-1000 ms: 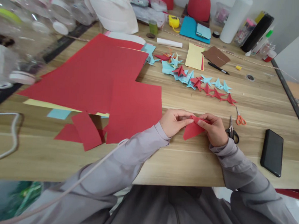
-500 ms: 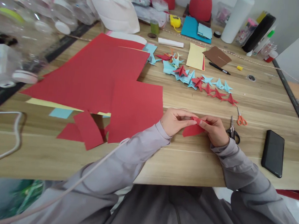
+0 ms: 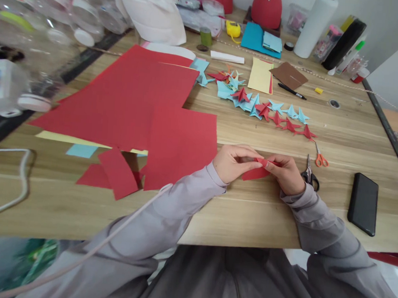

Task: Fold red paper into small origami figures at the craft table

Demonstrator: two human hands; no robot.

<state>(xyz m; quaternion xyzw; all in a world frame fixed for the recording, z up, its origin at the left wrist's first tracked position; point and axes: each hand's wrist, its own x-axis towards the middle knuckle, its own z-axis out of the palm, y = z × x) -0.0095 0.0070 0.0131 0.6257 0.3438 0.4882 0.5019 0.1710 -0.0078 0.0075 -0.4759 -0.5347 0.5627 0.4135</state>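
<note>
Between my two hands is a small folded piece of red paper [image 3: 254, 173], held just above the wooden table. My left hand [image 3: 234, 163] pinches its upper left edge between thumb and fingers. My right hand [image 3: 286, 173] pinches the right end, and its fingers hide part of the fold. A large sheet of red paper [image 3: 182, 148] lies left of my left hand, partly under that wrist. Black-handled scissors [image 3: 309, 175] rest by my right wrist. Beyond the hands are several folded red paper cranes [image 3: 291, 125] and light blue paper cranes [image 3: 291, 111] in rows.
Orange-handled scissors [image 3: 321, 159] and a black phone [image 3: 363, 204] lie at right. More red sheets [image 3: 121, 93] and red scraps [image 3: 118, 173] cover the left. Plastic bottles [image 3: 52, 11] crowd the far left. Behind are yellow paper [image 3: 260, 75], a black pen [image 3: 292, 91] and a tape measure [image 3: 233, 28].
The lower flap of the red paper has tilted up slightly between my fingers. Both hands stay in nearly the same place, still pinching it.
</note>
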